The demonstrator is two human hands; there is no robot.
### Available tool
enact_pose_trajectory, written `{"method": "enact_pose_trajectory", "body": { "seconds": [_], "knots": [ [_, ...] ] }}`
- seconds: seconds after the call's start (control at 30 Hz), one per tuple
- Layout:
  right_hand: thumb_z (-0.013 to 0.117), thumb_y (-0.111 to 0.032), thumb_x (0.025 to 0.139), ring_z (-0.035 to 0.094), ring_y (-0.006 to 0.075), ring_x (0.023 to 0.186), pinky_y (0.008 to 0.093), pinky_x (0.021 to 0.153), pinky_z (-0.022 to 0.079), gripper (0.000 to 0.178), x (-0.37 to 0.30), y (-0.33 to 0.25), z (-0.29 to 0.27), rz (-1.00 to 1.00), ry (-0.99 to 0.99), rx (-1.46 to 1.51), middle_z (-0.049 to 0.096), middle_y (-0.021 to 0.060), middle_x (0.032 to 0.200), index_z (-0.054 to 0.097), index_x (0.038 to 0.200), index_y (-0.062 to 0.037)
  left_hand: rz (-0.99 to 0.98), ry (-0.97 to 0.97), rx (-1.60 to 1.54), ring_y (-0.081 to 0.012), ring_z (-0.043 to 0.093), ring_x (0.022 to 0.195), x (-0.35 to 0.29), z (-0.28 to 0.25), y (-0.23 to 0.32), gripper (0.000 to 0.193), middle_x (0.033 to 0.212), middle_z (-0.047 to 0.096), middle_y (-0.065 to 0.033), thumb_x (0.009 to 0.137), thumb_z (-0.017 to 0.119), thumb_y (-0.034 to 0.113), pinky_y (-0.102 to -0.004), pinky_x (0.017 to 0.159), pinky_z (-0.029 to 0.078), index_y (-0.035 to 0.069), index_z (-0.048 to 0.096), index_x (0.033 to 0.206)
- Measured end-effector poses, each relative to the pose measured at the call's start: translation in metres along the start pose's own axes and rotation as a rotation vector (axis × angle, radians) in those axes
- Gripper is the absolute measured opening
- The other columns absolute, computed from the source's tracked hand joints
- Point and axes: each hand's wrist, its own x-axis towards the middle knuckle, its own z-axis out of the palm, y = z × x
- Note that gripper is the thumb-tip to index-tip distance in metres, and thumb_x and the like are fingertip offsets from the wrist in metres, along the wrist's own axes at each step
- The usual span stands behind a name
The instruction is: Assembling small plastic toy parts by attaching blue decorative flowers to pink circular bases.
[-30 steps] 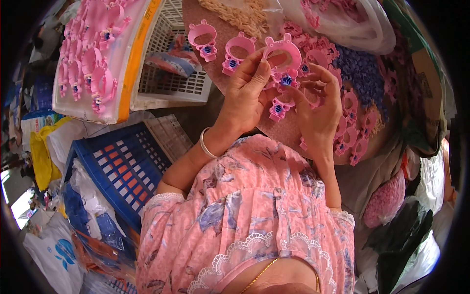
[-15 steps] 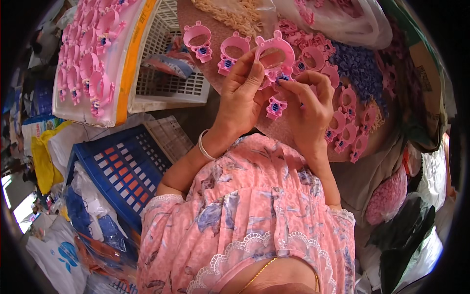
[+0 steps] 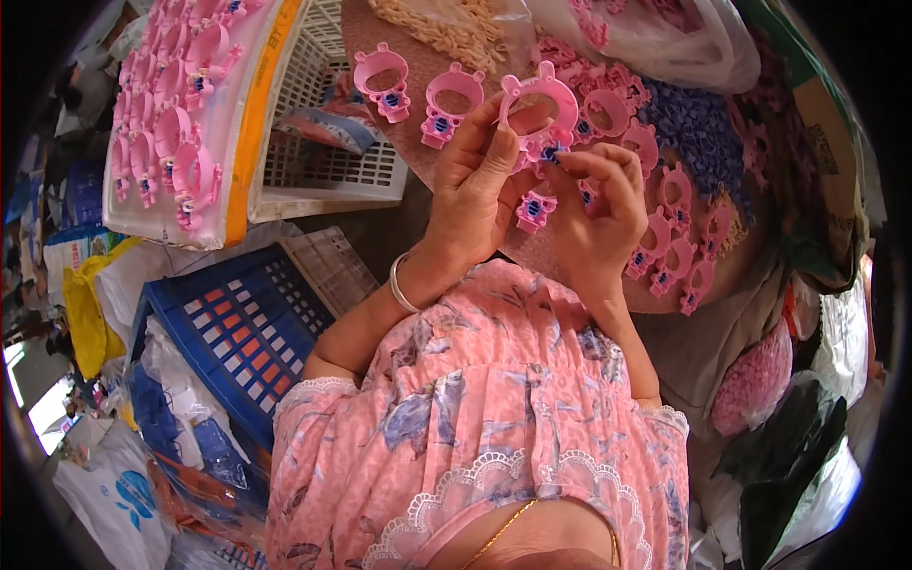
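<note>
My left hand [image 3: 465, 195] is closed on a pink plastic ring frame [image 3: 567, 106] with two small ears, thumb and fingers gripping its left side. At the frame's lower part, my right hand [image 3: 603, 218] pinches a small blue piece [image 3: 552, 152] against or close to it; exact contact is hidden by the fingertips. Just below, a small pink figure [image 3: 535, 211] with a blue middle lies on the table. Two similar pink frames with blue parts, one nearer [image 3: 440, 125] and one farther left [image 3: 392, 106], lie beyond my left hand.
Blue pieces [image 3: 698, 123] and cream pieces [image 3: 446, 28] are heaped on the pinkish table. More pink frames [image 3: 676, 256] lie at the right, below a clear bag [image 3: 703, 57]. At left stand a white box [image 3: 214, 204] bearing finished-looking frames, a white basket [image 3: 380, 176] and a blue basket [image 3: 176, 313].
The held frame has shifted slightly right and tipped a little. My right hand's fingers have lifted and changed angle around the blue piece.
</note>
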Motion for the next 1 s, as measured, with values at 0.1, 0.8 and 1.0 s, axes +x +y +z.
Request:
{"method": "enact_pose_trajectory", "body": {
  "seconds": [0.1,0.8,1.0],
  "knots": [
    [0.078,0.005,0.077,0.059,0.009,0.078,0.0219,0.069,0.05,0.025,0.001,-0.003,-0.005,0.429,-0.073,0.347,0.061,0.0036,0.089,0.062,0.094,-0.003,0.023,-0.032,-0.021,-0.0189,0.059,0.117,0.0,0.002,-0.001,0.041,0.135,0.057,-0.0113,0.104,0.05,0.019,-0.0341,0.092,0.056,0.007,0.042,0.142],
    [0.069,-0.002,0.09,0.055,0.0072,0.084,0.0195,0.076,0.047,0.028,-0.009,0.006,0.013,0.094,-0.074,0.025,0.056,0.0001,0.096,0.054,0.113,-0.0026,-0.023,0.06,0.17,-0.0152,0.063,0.109,0.003,0.0,0.006,0.039,0.127,0.061,-0.0071,0.103,0.052,0.024,-0.0326,0.086,0.059,0.006,0.048,0.137],
    [0.067,-0.01,0.094,0.058,0.0077,0.094,0.0216,0.081,0.048,0.037,0.011,-0.004,-0.001,0.461,-0.261,0.343,0.062,0.0022,0.107,0.053,0.127,-0.003,-0.117,0.088,0.161,-0.0136,0.063,0.107,0.007,-0.002,0.014,0.037,0.122,0.064,-0.0073,0.104,0.051,0.024,-0.0295,0.085,0.058,0.003,0.051,0.134]
  ]
}}
